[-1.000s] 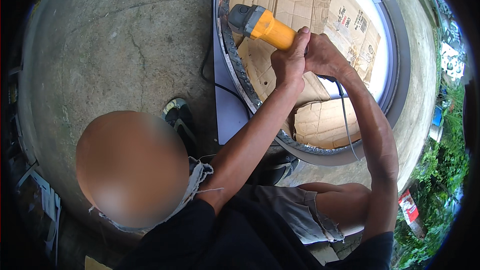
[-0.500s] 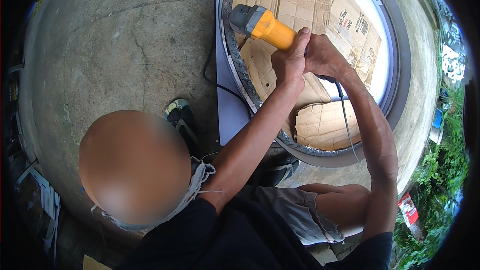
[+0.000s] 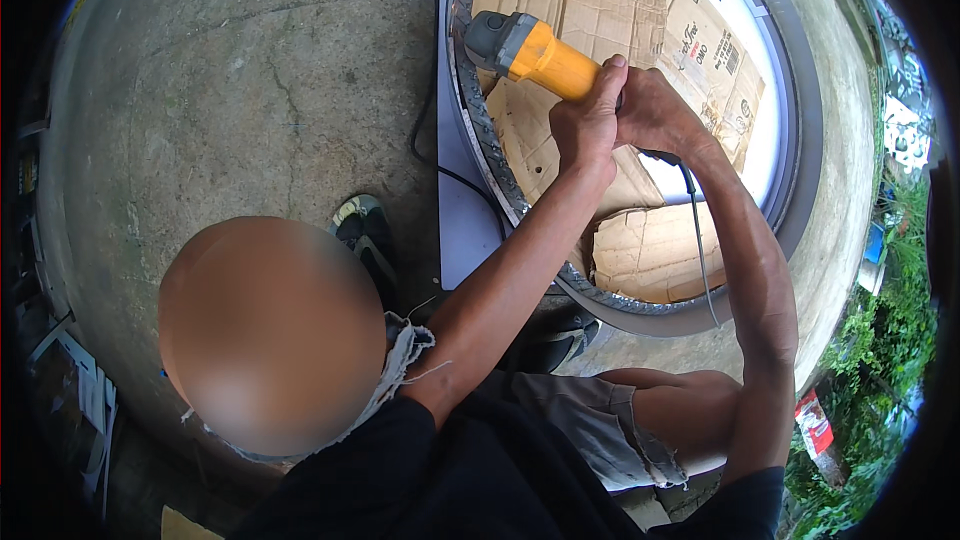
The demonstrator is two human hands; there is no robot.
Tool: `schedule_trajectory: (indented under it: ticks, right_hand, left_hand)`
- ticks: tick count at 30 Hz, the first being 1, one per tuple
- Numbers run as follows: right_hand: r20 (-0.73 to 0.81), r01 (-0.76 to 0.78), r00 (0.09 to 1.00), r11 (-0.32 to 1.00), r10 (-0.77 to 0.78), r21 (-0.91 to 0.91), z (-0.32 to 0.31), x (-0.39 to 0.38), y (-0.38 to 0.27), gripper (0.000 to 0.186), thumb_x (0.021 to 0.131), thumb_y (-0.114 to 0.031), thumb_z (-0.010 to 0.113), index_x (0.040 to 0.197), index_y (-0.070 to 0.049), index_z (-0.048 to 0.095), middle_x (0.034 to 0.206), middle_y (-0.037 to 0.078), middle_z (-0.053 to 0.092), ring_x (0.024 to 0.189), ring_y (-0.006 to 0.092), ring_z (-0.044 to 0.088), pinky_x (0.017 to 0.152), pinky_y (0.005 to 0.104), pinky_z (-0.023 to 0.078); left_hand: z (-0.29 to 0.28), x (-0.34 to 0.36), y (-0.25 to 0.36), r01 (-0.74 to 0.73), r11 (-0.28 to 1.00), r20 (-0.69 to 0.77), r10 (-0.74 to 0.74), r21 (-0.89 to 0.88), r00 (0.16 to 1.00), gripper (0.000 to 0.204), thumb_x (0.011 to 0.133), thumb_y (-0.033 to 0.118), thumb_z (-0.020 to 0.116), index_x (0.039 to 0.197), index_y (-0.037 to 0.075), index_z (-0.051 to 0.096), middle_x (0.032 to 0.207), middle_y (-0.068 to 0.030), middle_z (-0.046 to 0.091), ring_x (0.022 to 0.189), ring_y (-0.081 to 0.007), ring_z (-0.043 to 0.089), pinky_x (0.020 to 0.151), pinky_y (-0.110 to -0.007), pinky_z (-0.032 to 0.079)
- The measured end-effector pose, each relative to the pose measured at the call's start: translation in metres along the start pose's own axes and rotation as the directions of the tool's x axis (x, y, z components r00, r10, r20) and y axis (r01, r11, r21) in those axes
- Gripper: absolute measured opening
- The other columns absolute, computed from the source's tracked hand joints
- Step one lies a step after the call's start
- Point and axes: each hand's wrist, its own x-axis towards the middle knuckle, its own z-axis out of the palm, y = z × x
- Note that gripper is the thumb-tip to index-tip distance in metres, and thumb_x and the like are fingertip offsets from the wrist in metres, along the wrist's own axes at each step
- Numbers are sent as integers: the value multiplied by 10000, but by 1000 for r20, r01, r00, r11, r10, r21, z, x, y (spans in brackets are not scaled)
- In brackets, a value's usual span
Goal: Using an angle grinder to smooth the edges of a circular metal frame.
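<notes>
Where the work lies: cracked grey concrete floor (image 3: 230, 120) spreads outdoors, with green plants (image 3: 900, 290) along the right.
Round frame: a large ring (image 3: 797, 202), grey outside with a dark, rough, flecked inner band, lies over a pale board (image 3: 462, 240).
Inside the ring: torn cardboard sheets (image 3: 560, 15) overlap on a white surface.
Edges: the ring's left side curves near the board's straight left edge; its lower curve comes near a shoe (image 3: 570, 340).
Room to move: concrete stretches wide to the left, crossed by a black cable (image 3: 424, 115); the person's left knee (image 3: 270, 335), blurred, takes up the lower left.
Angle grinder: the orange and grey angle grinder (image 3: 550, 58) slants over the cardboard, its head above the ring's left band; contact there is unclear.
Left hand: the left hand (image 3: 585, 122) is wrapped around the tool's body, thumb laid along it.
Right hand: the right hand (image 3: 652, 112) curls closed about the rear end, touching the left; a dark cord (image 3: 698, 230) hangs beside its forearm.
</notes>
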Motion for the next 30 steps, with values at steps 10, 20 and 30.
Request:
schedule_trajectory:
  ticks: [10,20,30]
  right_hand:
    - [26,-10,1000,1000,11,-11,0,2,-3,495,626,-248,857,949,66,653,820,256,710,794,383,721,756,428,579]
    - [-17,-9,1000,1000,8,-24,2,-1,-6,470,629,-246,849,929,67,667,808,245,713,806,373,724,764,435,578]
    - [6,-24,1000,999,24,-38,-4,0,-8,493,612,-249,857,949,59,671,834,240,720,817,378,724,771,442,580]
  left_hand:
    - [-1,-1,2,4,1000,0,-4,-31,1000,357,842,259,838,1073,9,733,979,-39,701,872,-122,628,805,-291,507]
    - [-3,0,6,16,1000,38,-15,-21,999,346,844,263,836,1062,16,730,1008,-36,696,911,-119,623,820,-288,501]
    - [-1,-3,6,3,999,30,-2,-54,1000,350,847,263,833,1055,6,716,986,-29,682,890,-116,617,802,-288,502]
